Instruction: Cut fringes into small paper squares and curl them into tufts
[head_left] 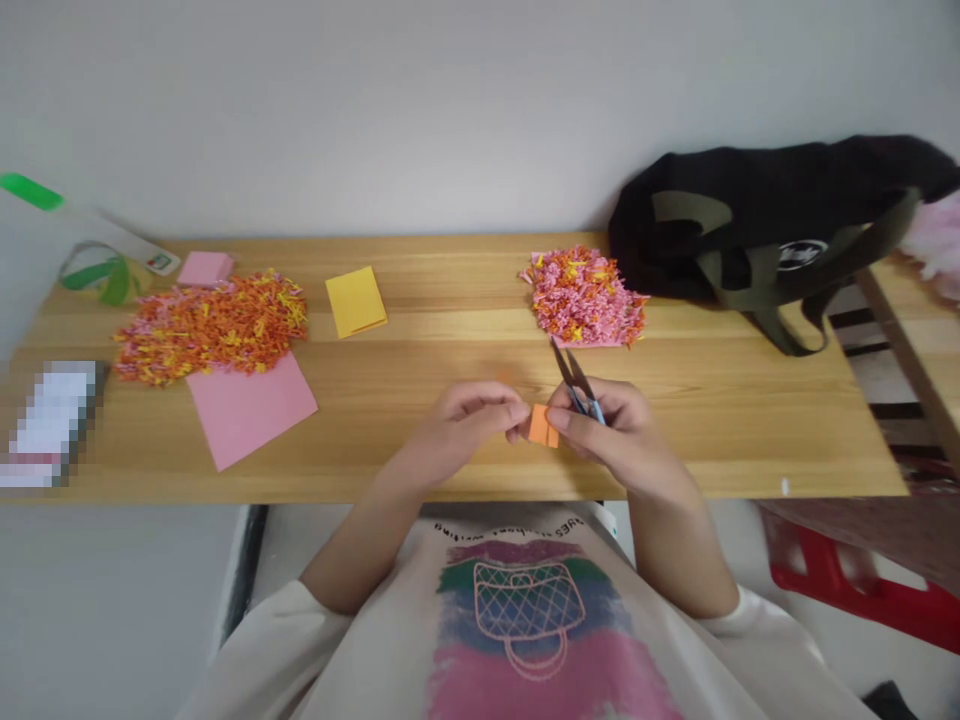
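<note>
Between my two hands is a small folded piece of orange paper (541,426). My left hand (476,425) pinches its left edge with thumb and fingertips. The thumb of my right hand (611,425) presses on the paper's right side. Scissors (576,380) are also held in my right hand, with their blades parted and pointing up and away from me. Just beyond the blade tips lies a heap of pink, orange and yellow paper shreds (581,295) on a pink sheet. Part of the scissors' handles is hidden by my fingers.
On the wooden table (420,360), a larger heap of shreds (217,325) partly covers a pink sheet (255,410) at left. A yellow note pad (356,302), a pink pad (205,268), a tape roll (112,277) and a blurred phone (52,425) lie nearby. A black bag (750,215) occupies the back right.
</note>
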